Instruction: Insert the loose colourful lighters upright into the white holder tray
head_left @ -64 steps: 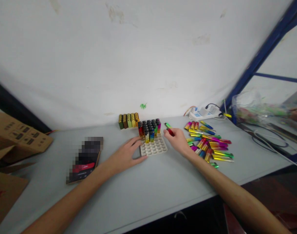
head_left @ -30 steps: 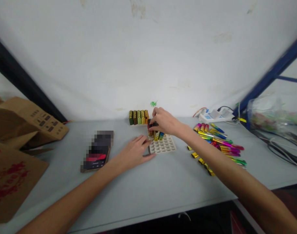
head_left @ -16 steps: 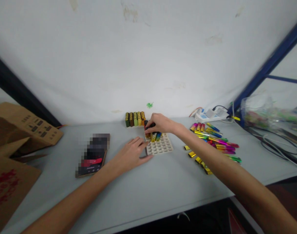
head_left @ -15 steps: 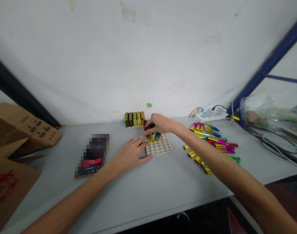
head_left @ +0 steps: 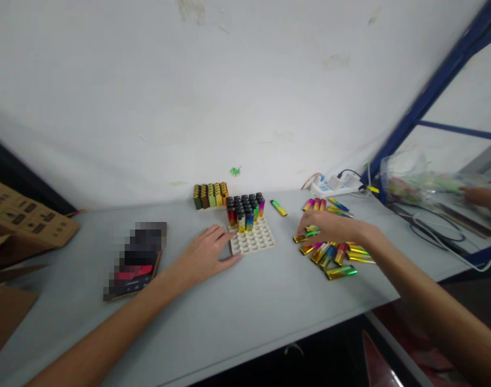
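My left hand [head_left: 207, 250] lies on the table with its fingers and thumb apart, at the left edge of a white tray [head_left: 265, 242] with rows of holes. Shiny multicoloured lighters [head_left: 249, 221] with black tops stand upright in the tray's back part; the front holes show bare. My right hand [head_left: 330, 226] is over a loose pile of metallic lighters [head_left: 328, 255] lying flat to the right. Its thumb and fingers are apart, around a gold-green lighter [head_left: 300, 238]; the palm covers part of the pile.
Behind the tray, a second block of lighters [head_left: 211, 196] stands by the wall. One lighter [head_left: 278, 208] lies alone. A phone [head_left: 136, 263] and cardboard boxes [head_left: 31, 220] are at left. A power strip [head_left: 336, 184], cables and another person's hand [head_left: 485, 199] are at right.
My right hand has moved from the lighters in the tray rightwards to the loose pile. My left hand stays by the tray. The view has turned slightly right; another person's hand has appeared there.
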`<state>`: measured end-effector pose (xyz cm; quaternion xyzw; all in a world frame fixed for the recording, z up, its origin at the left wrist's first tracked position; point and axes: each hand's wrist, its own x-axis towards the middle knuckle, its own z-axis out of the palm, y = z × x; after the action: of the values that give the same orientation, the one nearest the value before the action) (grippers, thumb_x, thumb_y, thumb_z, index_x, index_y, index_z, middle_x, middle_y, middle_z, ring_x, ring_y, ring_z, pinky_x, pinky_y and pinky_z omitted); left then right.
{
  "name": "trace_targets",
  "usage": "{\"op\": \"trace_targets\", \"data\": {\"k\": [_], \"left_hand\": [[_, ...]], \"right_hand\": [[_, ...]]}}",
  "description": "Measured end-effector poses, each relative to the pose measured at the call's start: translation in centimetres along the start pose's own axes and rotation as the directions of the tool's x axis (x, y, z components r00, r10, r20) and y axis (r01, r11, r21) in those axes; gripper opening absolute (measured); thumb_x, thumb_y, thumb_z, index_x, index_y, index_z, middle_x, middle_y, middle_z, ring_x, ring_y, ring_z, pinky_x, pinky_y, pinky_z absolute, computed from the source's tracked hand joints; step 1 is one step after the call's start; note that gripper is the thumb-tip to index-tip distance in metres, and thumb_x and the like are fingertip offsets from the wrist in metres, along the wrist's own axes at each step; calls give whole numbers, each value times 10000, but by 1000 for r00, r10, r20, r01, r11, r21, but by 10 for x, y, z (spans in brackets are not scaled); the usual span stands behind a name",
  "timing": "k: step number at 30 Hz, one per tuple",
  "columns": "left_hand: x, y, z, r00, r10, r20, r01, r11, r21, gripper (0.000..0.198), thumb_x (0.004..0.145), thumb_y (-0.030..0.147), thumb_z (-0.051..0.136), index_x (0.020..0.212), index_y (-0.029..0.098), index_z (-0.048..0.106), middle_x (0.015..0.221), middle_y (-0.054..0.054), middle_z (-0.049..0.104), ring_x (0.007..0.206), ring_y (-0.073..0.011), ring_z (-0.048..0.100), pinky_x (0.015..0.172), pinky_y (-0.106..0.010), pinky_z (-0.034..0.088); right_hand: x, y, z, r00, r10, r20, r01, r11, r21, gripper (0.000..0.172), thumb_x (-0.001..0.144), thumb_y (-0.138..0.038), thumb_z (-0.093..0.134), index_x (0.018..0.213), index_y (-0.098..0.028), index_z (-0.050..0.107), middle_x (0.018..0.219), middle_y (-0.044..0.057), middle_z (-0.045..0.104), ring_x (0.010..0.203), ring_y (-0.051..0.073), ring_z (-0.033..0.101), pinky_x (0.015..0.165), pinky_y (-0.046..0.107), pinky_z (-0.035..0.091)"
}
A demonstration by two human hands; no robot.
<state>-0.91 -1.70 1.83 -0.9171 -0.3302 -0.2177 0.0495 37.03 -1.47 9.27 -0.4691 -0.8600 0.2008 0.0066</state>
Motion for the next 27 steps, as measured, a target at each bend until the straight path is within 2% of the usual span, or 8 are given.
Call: {"op": "trace_targets", "data": {"k": [5,9,12,16,19,21,25,27], "left_hand": [[0,-1,1,1000,4,23,-3,1000,-4,397,963,440,707,1214,133,693,1015,-130,721,1007,-300,663,930,-479,583],[-1,-2,1,999,7,36,-7,1000,0,404,977,456,687,1214,128,684,1027,-133,721,1015,-300,662,932,-475,583],[-1,-2,1,999,5,32,-5,1000,-8,401,974,461,687,1219,143,683,1033,-128,719,1016,-297,662,939,-475,581],[-1,-3,2,1000,1,28,-1,1000,-5,409,968,468,693,1209,138,686,1028,-130,717,1028,-304,663,960,-491,578],[-1,-3,2,1000,-2,21,2,1000,-4,404,962,455,706,1213,140,682,1032,-130,715,1041,-307,658,947,-486,584],[-1,-2,2,1000,2,10,-2,1000,-13,390,956,449,718,1209,155,683,1031,-123,714,1036,-301,659,940,-475,585],[-1,-1,2,1000,9,8,-9,1000,-13,384,951,445,728,1187,145,691,1012,-123,715,1024,-301,660,940,-469,583],[0,-1,1,1000,8,13,-8,1000,-5,395,955,451,721,1189,135,689,1007,-125,715,1021,-302,657,928,-463,584]], "right_hand": [[-2,5,19,993,-7,-121,6,1000,-5,347,973,-503,631,1046,-192,765,1155,144,716,1100,300,652,997,416,484],[5,-9,17,956,30,-293,34,977,210,404,1023,-536,557,1217,-193,645,1005,93,742,879,227,680,822,354,516],[19,-26,19,898,73,-435,93,932,349,422,1011,-562,573,1192,-191,662,781,18,682,630,160,573,628,290,449],[46,-45,30,802,178,-571,212,808,550,432,905,-596,707,1004,-177,739,762,6,639,552,108,443,525,266,343],[63,-55,39,813,249,-526,231,692,684,494,845,-657,744,823,-164,710,621,-33,502,544,105,373,512,265,294],[69,-62,44,827,205,-524,256,693,674,565,874,-715,674,725,-170,660,631,-21,488,594,120,411,553,271,338],[73,-73,53,895,47,-443,323,616,718,585,964,-743,521,784,-195,619,756,14,585,722,159,556,680,292,470],[75,-78,60,925,61,-375,295,505,811,554,962,-754,516,811,-222,542,705,-25,508,622,135,497,586,274,450]]}}
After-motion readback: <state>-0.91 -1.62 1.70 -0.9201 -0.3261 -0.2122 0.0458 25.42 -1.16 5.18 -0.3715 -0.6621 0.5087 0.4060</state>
